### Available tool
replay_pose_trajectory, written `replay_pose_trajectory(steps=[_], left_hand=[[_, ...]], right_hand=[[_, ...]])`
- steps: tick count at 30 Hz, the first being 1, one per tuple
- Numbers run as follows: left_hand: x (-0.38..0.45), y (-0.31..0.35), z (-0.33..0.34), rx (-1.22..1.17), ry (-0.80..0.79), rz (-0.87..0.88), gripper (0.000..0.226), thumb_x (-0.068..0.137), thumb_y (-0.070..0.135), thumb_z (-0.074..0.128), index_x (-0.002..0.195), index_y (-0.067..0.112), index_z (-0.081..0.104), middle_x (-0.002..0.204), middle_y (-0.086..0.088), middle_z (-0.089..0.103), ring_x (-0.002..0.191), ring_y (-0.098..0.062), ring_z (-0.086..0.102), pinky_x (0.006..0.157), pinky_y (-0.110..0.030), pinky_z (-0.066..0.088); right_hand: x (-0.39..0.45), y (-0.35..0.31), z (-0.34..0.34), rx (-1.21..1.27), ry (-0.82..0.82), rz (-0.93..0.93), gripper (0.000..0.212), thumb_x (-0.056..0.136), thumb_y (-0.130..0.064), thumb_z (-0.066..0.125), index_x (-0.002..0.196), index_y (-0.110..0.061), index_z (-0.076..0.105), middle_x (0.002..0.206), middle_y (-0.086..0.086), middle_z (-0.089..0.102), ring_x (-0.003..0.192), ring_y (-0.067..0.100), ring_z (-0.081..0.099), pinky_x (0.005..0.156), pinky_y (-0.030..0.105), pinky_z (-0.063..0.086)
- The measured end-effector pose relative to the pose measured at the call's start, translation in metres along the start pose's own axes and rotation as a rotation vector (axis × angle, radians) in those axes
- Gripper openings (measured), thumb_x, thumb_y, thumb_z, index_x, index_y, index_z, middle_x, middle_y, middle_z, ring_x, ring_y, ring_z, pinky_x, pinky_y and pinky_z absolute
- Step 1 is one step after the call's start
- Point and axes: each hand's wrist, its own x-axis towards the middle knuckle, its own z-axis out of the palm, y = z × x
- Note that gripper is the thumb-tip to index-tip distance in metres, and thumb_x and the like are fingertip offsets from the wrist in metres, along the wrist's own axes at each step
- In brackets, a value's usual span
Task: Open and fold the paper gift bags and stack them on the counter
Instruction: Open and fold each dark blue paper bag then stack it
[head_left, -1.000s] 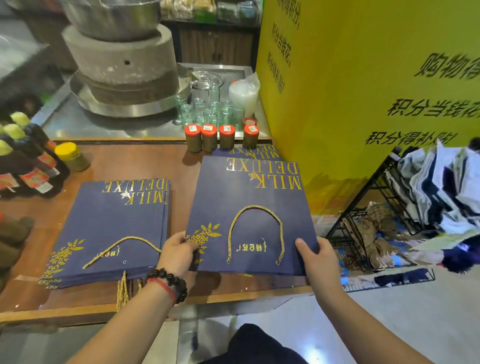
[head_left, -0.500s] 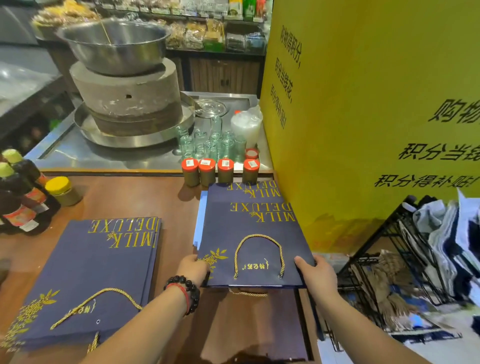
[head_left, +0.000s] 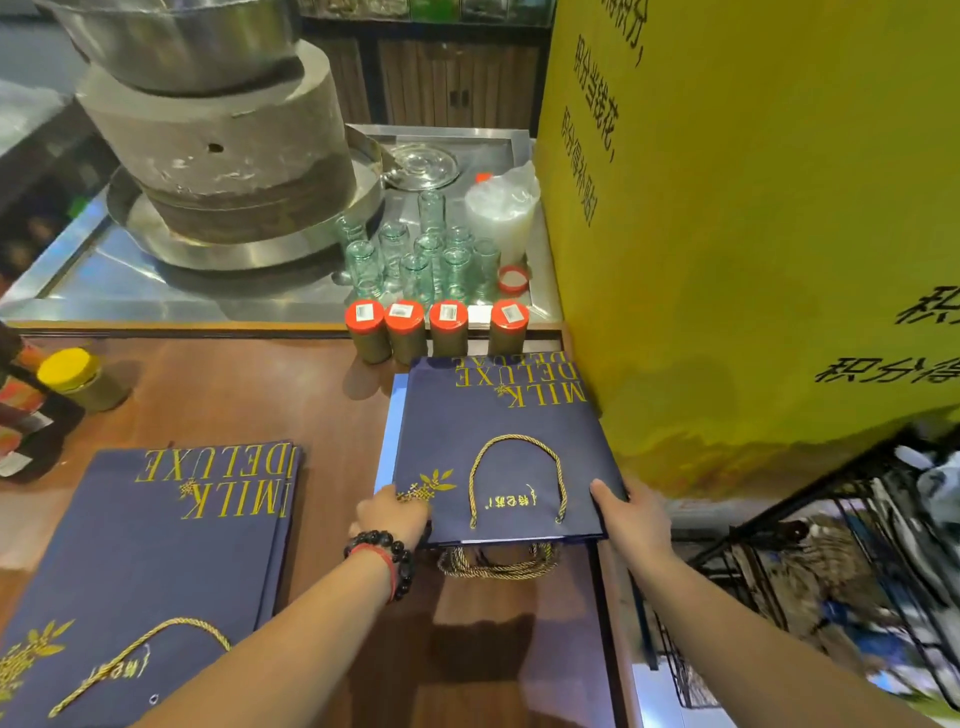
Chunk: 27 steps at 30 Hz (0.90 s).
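Left hand (head_left: 393, 514) & right hand (head_left: 635, 519) each grip a near corner of a flat navy paper gift bag w/ gold lettering (head_left: 498, 441), thumbs on top. Bag lies atop a stack on the brown wooden counter (head_left: 249, 400), beside a yellow wall panel (head_left: 753, 234). Second navy bag stack (head_left: 156, 561) sits at left.

Both forearms are bare, with no sleeve in view on either one. The left hand (head_left: 393, 514) has a bracelet (head_left: 393, 553) of round, glossy black beads at the wrist, wound in what looks like two rows. A thin red band (head_left: 378, 558) sits just behind the beads on the arm side, touching them. The right hand (head_left: 635, 519) and its wrist wear nothing: no ring, watch or band shows. No rings show on the left fingers either.
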Motion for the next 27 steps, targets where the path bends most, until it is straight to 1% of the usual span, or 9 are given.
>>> replay_pose_trajectory(steps=[4,6,10,12,15,18,20,23,27], left_hand=[[0.005,0.017,0.004,0.152,0.01,0.02,0.034,0.063,0.031,0.055,0.095,0.021,0.06,0.111,-0.011,0.054,0.1,-0.037,0.048,0.086,-0.036,0.045],[0.013,0.02,0.007,0.194,0.012,0.018,0.025,0.075,0.026,0.056,0.099,0.018,0.059,0.116,-0.014,0.051,0.104,-0.038,0.045,0.086,-0.035,0.041],[0.018,0.019,0.009,0.25,0.016,0.069,0.034,0.081,0.029,0.057,0.112,0.015,0.056,0.12,-0.015,0.049,0.109,-0.04,0.046,0.09,-0.037,0.041],[0.017,0.018,0.007,0.242,0.017,0.119,0.03,0.081,0.028,0.058,0.108,0.015,0.052,0.117,-0.016,0.049,0.106,-0.04,0.046,0.083,-0.036,0.038],[0.011,0.013,0.003,0.236,0.019,0.203,0.023,0.08,0.027,0.058,0.098,0.017,0.046,0.113,-0.015,0.049,0.102,-0.038,0.046,0.076,-0.034,0.034],[0.002,0.005,-0.004,0.246,-0.002,0.282,0.021,0.085,0.032,0.055,0.101,0.021,0.046,0.113,-0.014,0.047,0.103,-0.038,0.044,0.08,-0.035,0.035],[-0.003,0.0,-0.011,0.259,-0.013,0.329,0.028,0.089,0.033,0.053,0.114,0.022,0.05,0.118,-0.014,0.044,0.109,-0.038,0.043,0.087,-0.037,0.036],[-0.011,-0.012,-0.026,0.313,-0.05,0.389,0.041,0.092,0.033,0.051,0.13,0.02,0.047,0.129,-0.014,0.042,0.119,-0.037,0.039,0.097,-0.036,0.034],[-0.007,-0.047,-0.058,0.394,-0.072,0.425,0.042,0.093,0.032,0.048,0.134,0.02,0.045,0.136,-0.01,0.04,0.126,-0.034,0.035,0.1,-0.036,0.034]], right_hand=[[0.017,0.001,0.009,-0.008,-0.026,0.013,0.034,0.089,-0.039,0.061,0.118,-0.022,0.066,0.112,0.011,0.066,0.109,0.032,0.058,0.09,0.039,0.046],[0.021,0.001,0.012,-0.012,-0.038,0.01,0.033,0.09,-0.036,0.062,0.118,-0.018,0.066,0.114,0.012,0.067,0.109,0.032,0.059,0.087,0.036,0.045],[0.026,0.0,0.018,-0.011,-0.064,0.015,0.033,0.094,-0.029,0.059,0.122,-0.013,0.063,0.119,0.01,0.067,0.11,0.031,0.06,0.079,0.03,0.038],[0.025,-0.005,0.018,-0.061,-0.062,0.018,0.036,0.094,-0.03,0.058,0.124,-0.011,0.061,0.12,0.013,0.066,0.111,0.034,0.058,0.08,0.031,0.039],[0.02,-0.011,0.018,-0.283,0.004,-0.005,0.048,0.09,-0.038,0.059,0.128,-0.009,0.054,0.122,0.019,0.058,0.114,0.038,0.053,0.092,0.042,0.045],[0.001,-0.019,0.017,-0.452,0.098,-0.143,0.051,0.088,-0.037,0.06,0.133,-0.014,0.052,0.126,0.015,0.054,0.117,0.037,0.05,0.099,0.045,0.042],[-0.015,-0.026,0.02,-0.515,0.113,-0.239,0.045,0.088,-0.034,0.058,0.131,-0.02,0.056,0.125,0.01,0.055,0.116,0.034,0.05,0.099,0.046,0.042],[-0.048,-0.036,0.034,-0.631,0.135,-0.366,0.034,0.088,-0.031,0.057,0.121,-0.023,0.064,0.117,0.005,0.063,0.109,0.031,0.056,0.09,0.043,0.045],[-0.101,-0.05,0.079,-0.728,0.171,-0.543,0.024,0.08,-0.031,0.061,0.101,-0.024,0.07,0.096,0.0,0.068,0.09,0.029,0.063,0.074,0.039,0.044]])
